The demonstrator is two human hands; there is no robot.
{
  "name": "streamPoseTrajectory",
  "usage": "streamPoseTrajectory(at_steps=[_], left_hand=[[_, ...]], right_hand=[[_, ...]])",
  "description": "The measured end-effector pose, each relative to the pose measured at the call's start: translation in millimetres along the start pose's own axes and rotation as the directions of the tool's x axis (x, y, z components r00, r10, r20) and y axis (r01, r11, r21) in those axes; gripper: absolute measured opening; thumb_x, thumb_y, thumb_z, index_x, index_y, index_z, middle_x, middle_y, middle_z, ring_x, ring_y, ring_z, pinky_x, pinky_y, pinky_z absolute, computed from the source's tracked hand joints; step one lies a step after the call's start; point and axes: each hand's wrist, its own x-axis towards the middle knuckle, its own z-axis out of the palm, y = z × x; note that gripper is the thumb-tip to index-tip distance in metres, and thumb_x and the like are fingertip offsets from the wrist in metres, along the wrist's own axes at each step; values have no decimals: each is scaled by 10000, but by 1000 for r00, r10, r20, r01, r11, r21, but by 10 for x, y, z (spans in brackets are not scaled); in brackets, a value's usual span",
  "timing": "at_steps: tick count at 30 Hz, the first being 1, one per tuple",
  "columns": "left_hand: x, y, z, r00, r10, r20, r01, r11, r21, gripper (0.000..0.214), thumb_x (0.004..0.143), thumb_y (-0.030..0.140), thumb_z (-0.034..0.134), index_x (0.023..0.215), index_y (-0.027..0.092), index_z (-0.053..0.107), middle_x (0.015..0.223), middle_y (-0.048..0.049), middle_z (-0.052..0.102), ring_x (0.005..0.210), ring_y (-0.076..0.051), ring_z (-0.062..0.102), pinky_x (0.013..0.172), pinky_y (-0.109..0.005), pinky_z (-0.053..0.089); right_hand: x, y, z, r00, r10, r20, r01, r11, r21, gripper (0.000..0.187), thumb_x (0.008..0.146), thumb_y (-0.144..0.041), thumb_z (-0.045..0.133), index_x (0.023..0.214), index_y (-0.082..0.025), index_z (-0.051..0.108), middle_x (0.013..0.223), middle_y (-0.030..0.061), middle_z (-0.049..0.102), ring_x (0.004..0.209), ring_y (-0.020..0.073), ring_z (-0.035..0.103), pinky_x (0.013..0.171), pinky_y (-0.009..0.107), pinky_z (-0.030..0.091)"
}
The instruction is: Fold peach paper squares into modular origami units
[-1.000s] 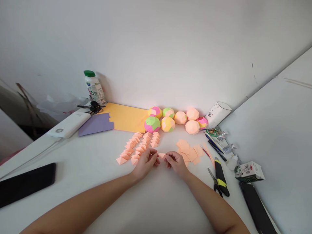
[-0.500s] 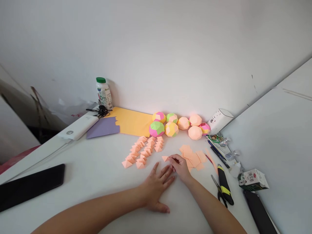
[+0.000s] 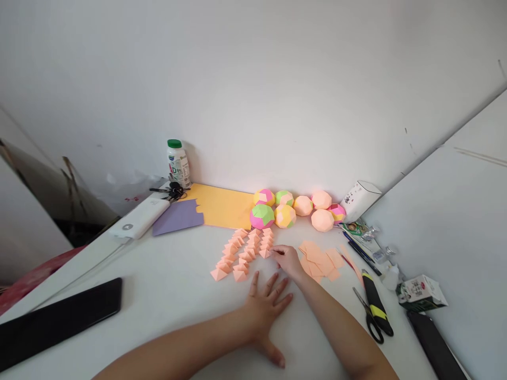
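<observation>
So, folded pieces stand in three rows, probably to keep them ordered; loose sheets sit right of them, likely for easy reach. Right hand angles in at the short row's near end; can't tell whether it's gripping. Left hand open, fingers spread on tabletop.

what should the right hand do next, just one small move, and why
Probably move the right hand off the shortest row of folded peach pieces toward the flat peach papers: its fingertips are at the row's front piece, which sits in line, and those papers lie unfolded nearby.
</observation>
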Motion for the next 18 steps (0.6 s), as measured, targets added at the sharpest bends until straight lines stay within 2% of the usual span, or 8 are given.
streamPoseTrajectory(at_steps=[2, 5, 9, 13, 14, 16, 18], left_hand=[[13, -29, -10, 1000, 7, 29, -7, 1000, -10, 1241, 491, 748, 612, 1448, 226, 18, 1487, -109, -159, 1326, -417, -206, 874, -659, -289], [61, -119, 0, 998, 32, 58, -31, 999, -26, 1285, 450, 708, 680, 1445, 239, 16, 1491, -105, -169, 1314, -420, -222, 887, -653, -281], [118, -233, -39, 979, 52, 196, -43, 998, -49, 1272, 459, 675, 713, 1440, 254, 22, 1477, -115, -215, 1298, -429, -239, 872, -679, -263], [77, -238, -79, 983, 70, 170, -61, 996, -62, 1227, 480, 703, 682, 1445, 246, 77, 1504, -128, -132, 1314, -435, -191, 906, -691, -218], [57, -221, -61, 990, 57, 128, -52, 998, -42, 1211, 493, 727, 651, 1447, 238, 87, 1510, -135, -95, 1323, -431, -173, 916, -694, -204], [24, -171, 18, 999, 45, 13, -45, 999, 14, 1224, 506, 774, 584, 1453, 204, 59, 1516, -154, -9, 1342, -409, -149, 957, -680, -175], [9, -97, 122, 991, 20, -134, -9, 997, 81, 1311, 457, 818, 548, 1456, 159, 12, 1514, -168, -1, 1348, -416, -131, 998, -656, -152]], right_hand=[[-32, 0, 20, 999, -18, -34, 17, 999, -37, 226, 776, -315, 527, 750, -166, 695, 556, -3, 580, 460, 121, 481, 473, 230, 398], [-59, 3, 61, 994, -49, -98, 39, 995, -97, 195, 767, -280, 536, 767, -180, 703, 718, 36, 656, 620, 161, 561, 596, 262, 446], [-85, 8, 103, 977, -115, -180, 84, 981, -175, 178, 765, -244, 536, 812, -182, 696, 811, 54, 675, 723, 181, 590, 695, 293, 457], [-214, -49, 87, 945, -205, -257, 169, 974, -153, 220, 834, -284, 485, 825, -169, 672, 807, 73, 657, 733, 181, 587, 694, 293, 471], [-259, -78, 72, 942, -266, -204, 238, 959, -154, 232, 852, -295, 473, 837, -173, 670, 798, 74, 645, 725, 177, 580, 700, 294, 472], [-340, -150, 24, 919, -395, 18, 394, 914, -95, 238, 863, -318, 480, 831, -185, 676, 798, 74, 628, 737, 176, 576, 708, 295, 475], [-386, -234, -47, 878, -464, 117, 462, 886, 42, 250, 854, -365, 502, 912, -192, 673, 916, 95, 617, 827, 192, 581, 722, 305, 483]])
